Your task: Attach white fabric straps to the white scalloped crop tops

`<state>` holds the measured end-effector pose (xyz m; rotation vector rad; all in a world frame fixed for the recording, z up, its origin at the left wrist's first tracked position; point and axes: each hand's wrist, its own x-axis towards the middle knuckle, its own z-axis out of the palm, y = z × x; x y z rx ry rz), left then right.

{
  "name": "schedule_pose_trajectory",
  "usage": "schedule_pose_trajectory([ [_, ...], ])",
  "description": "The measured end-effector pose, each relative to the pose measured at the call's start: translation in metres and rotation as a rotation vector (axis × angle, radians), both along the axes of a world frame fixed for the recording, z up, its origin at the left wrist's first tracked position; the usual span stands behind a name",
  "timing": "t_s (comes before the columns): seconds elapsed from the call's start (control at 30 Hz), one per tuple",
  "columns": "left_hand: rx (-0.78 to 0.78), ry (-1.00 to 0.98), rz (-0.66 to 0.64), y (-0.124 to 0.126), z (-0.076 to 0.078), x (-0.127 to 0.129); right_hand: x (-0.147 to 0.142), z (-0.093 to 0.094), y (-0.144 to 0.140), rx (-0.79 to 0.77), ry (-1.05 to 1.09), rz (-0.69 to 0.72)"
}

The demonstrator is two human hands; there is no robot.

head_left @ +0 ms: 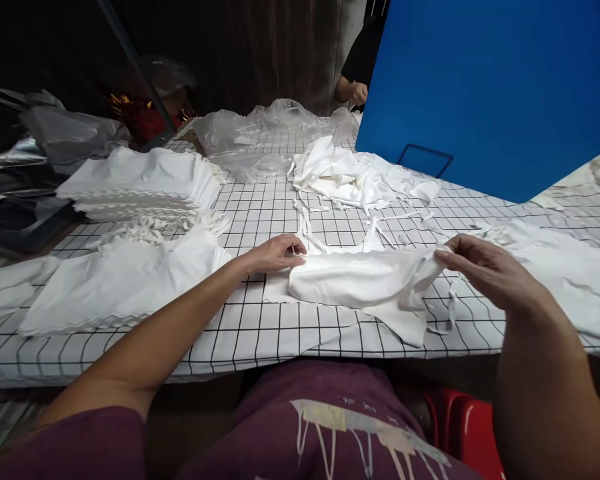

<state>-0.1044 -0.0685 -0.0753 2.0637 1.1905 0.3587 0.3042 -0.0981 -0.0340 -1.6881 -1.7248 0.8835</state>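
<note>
Black-gridded white tabletop (260,333) lying under everything, folded white cloth piece (360,280) resting before me, long axis running left to right, my right hand (485,270) pinching its right end between fingertips, my left hand (275,253) pressing flat, fingers together, on its left end.

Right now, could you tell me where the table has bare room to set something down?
Bare grid shows between the stacked white cloths and the loose cloth heap, above the left hand. It is crowded around the folded cloth at the right hand.
</note>
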Motion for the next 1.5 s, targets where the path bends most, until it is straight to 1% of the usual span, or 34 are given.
schedule_pose_trajectory([
  [0.07, 0.022, 0.036, -0.026, 0.003, -0.003, 0.007, 0.005, 0.004, -0.003, -0.031, -0.133, 0.014],
  [0.13, 0.032, 0.089, -0.056, 0.006, -0.005, 0.011, 0.010, 0.006, -0.005, -0.012, -0.139, 0.049],
  [0.2, 0.021, 0.117, -0.080, 0.009, -0.006, 0.013, 0.014, 0.008, -0.006, 0.035, -0.064, 0.107],
  [0.27, 0.003, 0.083, -0.089, 0.011, -0.004, 0.014, 0.016, 0.009, -0.007, 0.062, 0.089, 0.165],
  [0.33, -0.057, -0.023, -0.102, 0.013, 0.000, 0.013, 0.017, 0.012, -0.009, 0.065, 0.270, 0.209],
  [0.4, -0.176, -0.197, -0.115, 0.013, 0.004, 0.011, 0.018, 0.016, -0.011, 0.061, 0.428, 0.235],
  [0.43, -0.240, -0.296, -0.108, 0.013, 0.007, 0.009, 0.019, 0.018, -0.013, 0.065, 0.496, 0.240],
  [0.5, -0.323, -0.484, -0.045, 0.013, 0.011, 0.004, 0.024, 0.021, -0.015, 0.077, 0.614, 0.211],
  [0.6, -0.355, -0.675, 0.085, 0.012, 0.018, -0.004, 0.033, 0.023, -0.016, 0.066, 0.682, 0.135],
  [0.67, -0.374, -0.720, 0.133, 0.011, 0.021, -0.006, 0.036, 0.022, -0.014, 0.021, 0.647, 0.156],
  [0.73, -0.398, -0.685, 0.178, 0.011, 0.020, -0.006, 0.036, 0.018, -0.009, -0.042, 0.588, 0.206],
  [0.8, -0.396, -0.557, 0.285, 0.011, 0.015, -0.002, 0.031, 0.012, -0.004, -0.124, 0.526, 0.229],
  [0.83, -0.365, -0.462, 0.366, 0.010, 0.012, 0.000, 0.028, 0.009, -0.001, -0.168, 0.498, 0.225],
  [0.9, -0.245, -0.243, 0.516, 0.005, 0.006, 0.005, 0.022, 0.001, 0.002, -0.246, 0.456, 0.194],
  [0.93, -0.176, -0.135, 0.558, 0.001, 0.004, 0.008, 0.019, -0.003, 0.002, -0.271, 0.444, 0.174],
  [0.97, -0.117, -0.039, 0.571, -0.004, 0.003, 0.012, 0.017, -0.007, 0.003, -0.284, 0.439, 0.154],
  [1.0, -0.080, 0.045, 0.552, -0.009, 0.003, 0.015, 0.016, -0.010, 0.003, -0.290, 0.436, 0.140],
  [1.13, -0.019, 0.277, 0.411, -0.029, 0.009, 0.029, 0.011, -0.017, 0.002, -0.262, 0.399, 0.114],
  [1.2, 0.008, 0.330, 0.389, -0.032, 0.011, 0.033, 0.009, -0.015, 0.001, -0.218, 0.366, 0.116],
  [1.27, 0.042, 0.309, 0.397, -0.033, 0.009, 0.035, 0.007, -0.010, -0.001, -0.168, 0.341, 0.140],
  [1.33, 0.108, 0.265, 0.427, -0.033, 0.004, 0.033, 0.005, -0.004, -0.005, -0.125, 0.322, 0.171],
  [1.43, 0.299, 0.213, 0.473, -0.039, -0.005, 0.030, 0.003, 0.002, -0.012, -0.069, 0.300, 0.196],
  [1.5, 0.423, 0.173, 0.467, -0.046, -0.013, 0.030, 0.001, 0.004, -0.016, -0.051, 0.294, 0.202],
])
